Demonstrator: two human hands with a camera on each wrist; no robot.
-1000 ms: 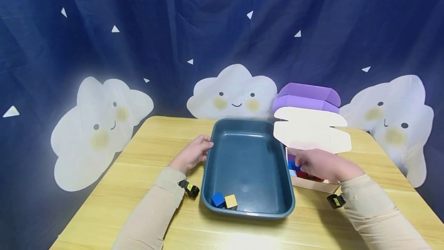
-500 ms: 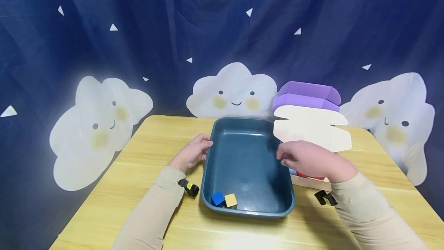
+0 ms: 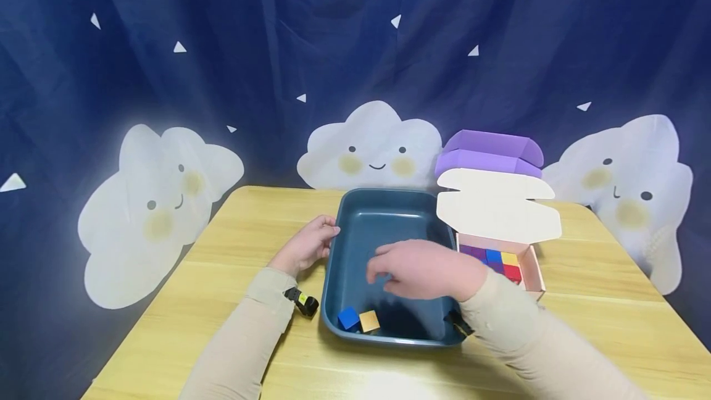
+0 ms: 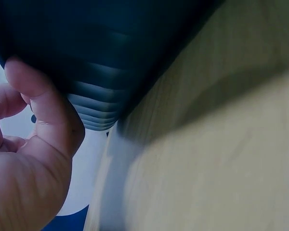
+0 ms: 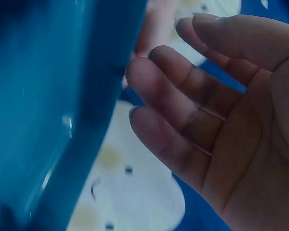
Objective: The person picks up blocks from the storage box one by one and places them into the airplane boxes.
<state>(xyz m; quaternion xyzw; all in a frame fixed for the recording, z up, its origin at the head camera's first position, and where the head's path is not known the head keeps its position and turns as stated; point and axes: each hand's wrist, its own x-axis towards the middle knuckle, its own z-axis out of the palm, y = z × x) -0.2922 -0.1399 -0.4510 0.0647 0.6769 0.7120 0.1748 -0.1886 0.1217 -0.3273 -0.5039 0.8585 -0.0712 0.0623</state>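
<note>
At the left rim of the dark blue-green tray (image 3: 400, 252), my left hand (image 3: 308, 242) holds on with bent thumb and fingers. In the left wrist view its thumb (image 4: 48, 106) lies against the tray's outer side. A blue cube (image 3: 349, 318) and a yellow cube (image 3: 369, 321) sit side by side in the tray's near left corner. Above the middle of the tray hovers my right hand (image 3: 422, 269), palm down, fingers loosely bent. The right wrist view shows nothing between its thumb (image 5: 241, 36) and fingers (image 5: 159, 91).
Right of the tray, an open box (image 3: 532, 270) contains several purple, blue, yellow and red cubes (image 3: 502, 261), partly behind my right forearm. Its white lid (image 3: 494, 205) with purple flaps stands raised at the back. A wooden table (image 3: 250, 233) supports everything, before a dark blue curtain.
My right hand has moved left from the cubes in the box, across the tray's right rim, to above the tray's middle. My left hand and the two cubes have stayed in place.
</note>
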